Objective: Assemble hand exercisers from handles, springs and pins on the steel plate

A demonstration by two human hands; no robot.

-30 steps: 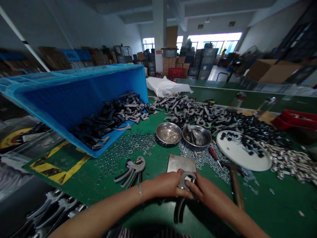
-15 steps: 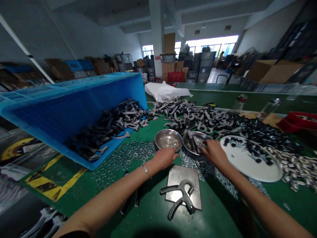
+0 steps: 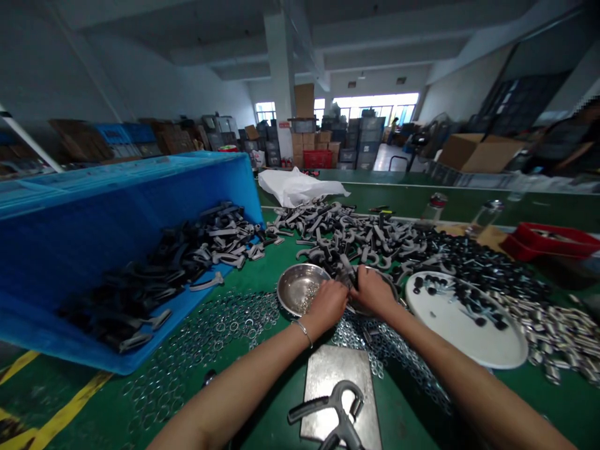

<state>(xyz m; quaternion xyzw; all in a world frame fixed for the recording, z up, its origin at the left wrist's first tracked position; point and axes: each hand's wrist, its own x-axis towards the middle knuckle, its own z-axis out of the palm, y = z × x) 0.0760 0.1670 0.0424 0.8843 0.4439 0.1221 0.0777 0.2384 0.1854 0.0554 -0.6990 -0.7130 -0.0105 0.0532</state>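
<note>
My left hand (image 3: 330, 302) is closed, its fingertips meeting those of my right hand at the inner rims of two steel bowls. Closed too, my right hand (image 3: 374, 291) grips a grey-and-black handle part (image 3: 345, 267) that sticks up past the fingers. What the left fingertips pinch is hidden. Tiny metal pieces lie in the left steel bowl (image 3: 291, 289); the right steel bowl (image 3: 391, 289) is mostly covered by my right hand. Nearer me, a forked grey-and-black handle piece (image 3: 338, 400) with a curved hook rests on a metal plate (image 3: 320, 370).
A blue crate (image 3: 117, 231) at left, tipped on its side, contains handle parts. More handle parts (image 3: 356, 228) are heaped behind the bowls. Metal rings (image 3: 225, 328) are scattered leftward. At right are a white tray (image 3: 462, 328) with black-headed bolts, metal sleeves (image 3: 557, 328) and a red bin (image 3: 548, 240).
My hands have come together; the left moved right from below its bowl, the right moved left with the handle part. The view has shifted, and a person shows at the far right.
</note>
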